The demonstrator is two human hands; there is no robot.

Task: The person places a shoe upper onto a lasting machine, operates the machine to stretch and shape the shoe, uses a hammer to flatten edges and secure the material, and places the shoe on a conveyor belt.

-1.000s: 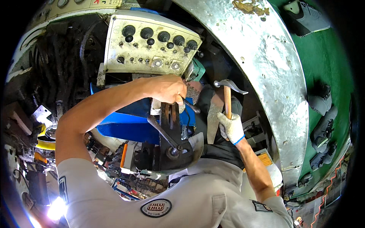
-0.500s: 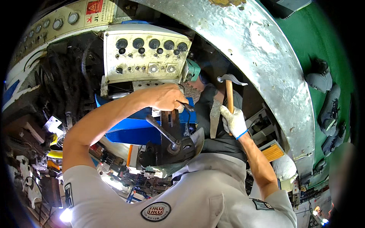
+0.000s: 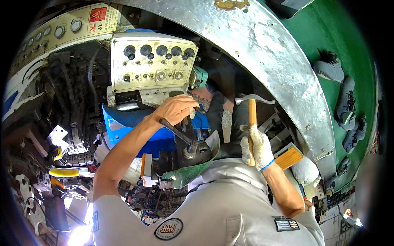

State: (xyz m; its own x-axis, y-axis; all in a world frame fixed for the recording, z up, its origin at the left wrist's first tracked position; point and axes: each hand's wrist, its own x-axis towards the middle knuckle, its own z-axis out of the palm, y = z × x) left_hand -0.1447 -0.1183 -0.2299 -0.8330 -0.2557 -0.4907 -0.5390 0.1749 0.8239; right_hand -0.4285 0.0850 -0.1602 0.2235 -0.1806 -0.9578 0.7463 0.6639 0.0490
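My right hand (image 3: pixel 258 148), in a white knit glove with a blue cuff, grips a hammer by its wooden handle (image 3: pixel 252 115). The curved metal hammer head (image 3: pixel 251 98) points up, clear of the machine. My bare left hand (image 3: pixel 177 109) is over the machine's dark clamp, back upward, its fingers bent around a dark rod-like piece (image 3: pixel 200 110). Most of that piece is hidden by the fingers. Just below this hand a metal lever (image 3: pixel 175 131) slants down to a round pivot bolt (image 3: pixel 191 151). A blue metal tray (image 3: pixel 123 130) lies under my left forearm.
A cream control panel (image 3: pixel 154 63) with black knobs stands beyond my left hand. The broad metal rim (image 3: pixel 283 69) curves along the right. Dark shoes (image 3: pixel 347 98) stand on the green floor. A yellow-handled tool (image 3: pixel 65 172) lies at left.
The whole view has shifted. My right hand and the hammer sit lower and nearer my body. My left hand's fingers look straighter and its forearm has swung inward.
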